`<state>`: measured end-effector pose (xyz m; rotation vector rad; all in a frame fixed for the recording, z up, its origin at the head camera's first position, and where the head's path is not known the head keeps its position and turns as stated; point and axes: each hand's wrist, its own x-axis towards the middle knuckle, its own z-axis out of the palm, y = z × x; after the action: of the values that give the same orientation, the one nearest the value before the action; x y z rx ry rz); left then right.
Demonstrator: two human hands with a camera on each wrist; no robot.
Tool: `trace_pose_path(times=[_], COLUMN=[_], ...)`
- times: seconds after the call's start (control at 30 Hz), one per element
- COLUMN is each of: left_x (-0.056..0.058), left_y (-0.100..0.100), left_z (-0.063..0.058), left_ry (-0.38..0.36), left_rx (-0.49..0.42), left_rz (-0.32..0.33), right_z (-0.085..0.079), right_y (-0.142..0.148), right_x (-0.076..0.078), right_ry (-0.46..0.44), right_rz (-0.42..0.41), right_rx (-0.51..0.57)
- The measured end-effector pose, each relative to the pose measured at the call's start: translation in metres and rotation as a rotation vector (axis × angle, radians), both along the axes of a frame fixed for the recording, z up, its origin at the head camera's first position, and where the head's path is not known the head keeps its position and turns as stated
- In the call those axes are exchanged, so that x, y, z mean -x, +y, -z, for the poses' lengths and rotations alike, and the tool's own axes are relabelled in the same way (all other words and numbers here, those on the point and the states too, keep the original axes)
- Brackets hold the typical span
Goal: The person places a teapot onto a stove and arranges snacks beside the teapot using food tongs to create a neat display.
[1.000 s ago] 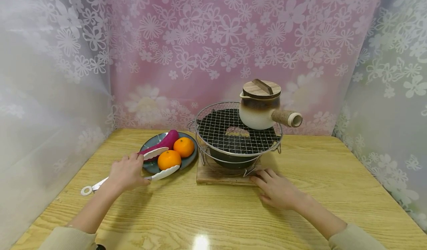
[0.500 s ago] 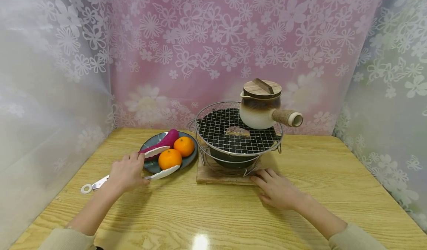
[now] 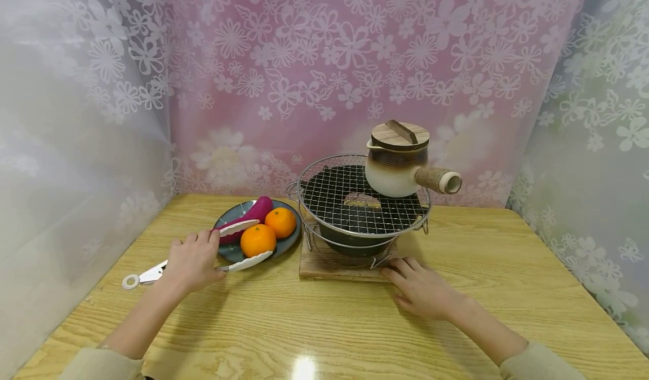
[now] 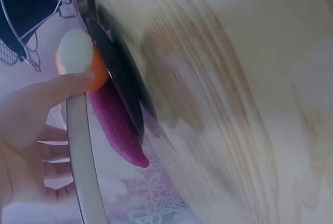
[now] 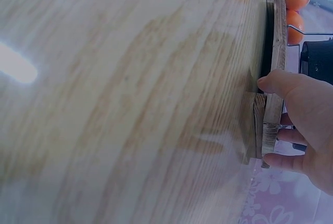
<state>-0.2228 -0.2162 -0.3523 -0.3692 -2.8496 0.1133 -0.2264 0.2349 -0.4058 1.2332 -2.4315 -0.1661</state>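
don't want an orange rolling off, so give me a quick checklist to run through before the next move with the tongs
1. Tongs held: ok, the left hand grips them.
2. Tips around the front orange: ok, one on the near side, one on the far side.
3. Both tips pressing on it: cannot tell, contact is unclear.
4. Front orange apart from the back orange: cannot tell, they overlap in the head view.
5. Wooden board steadied: ok, the right hand grips its near right corner.
6. Lid on the pot: ok, it is in place.
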Motion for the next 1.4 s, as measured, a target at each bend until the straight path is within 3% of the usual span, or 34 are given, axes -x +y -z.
trace_pose_path(times=[0.9,1.4], left_x=[-0.003,-0.004], left_y=[0.002,-0.002], left_z=[-0.005,-0.021], left_ry=[0.101,0.104], left_rx=[-0.016,-0.057], left_rz=[0.027,0.022], right_z=[0.000,0.001], right_y=[-0.001,0.000], right_x=[0.000,-0.001], right_ry=[-0.006,-0.002], right_rz=[0.013,0.013], right_rx=[-0.002,0.006])
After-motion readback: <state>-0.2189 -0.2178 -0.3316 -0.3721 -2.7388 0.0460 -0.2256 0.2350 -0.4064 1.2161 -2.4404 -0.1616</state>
